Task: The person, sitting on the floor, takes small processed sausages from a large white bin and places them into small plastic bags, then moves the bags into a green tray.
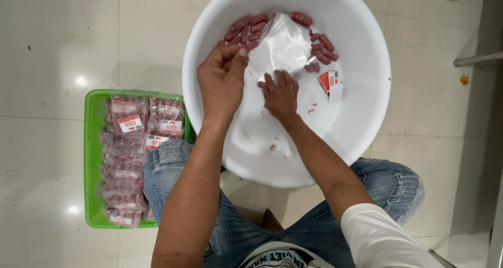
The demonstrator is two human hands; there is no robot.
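The clear plastic bag (283, 48) lies inside the white basin (367, 132), its long axis running from 7 o'clock to 1 o'clock, mouth end toward both hands. The left hand (222, 82) pinches the bag's edge between thumb and fingertips at the 9 o'clock side; the right hand (281, 95) presses flat, fingers extended, on the 6 o'clock end, gripping nothing. Loose red sausages (246, 28) lie at 12 o'clock from the left hand, which is nearer to them.
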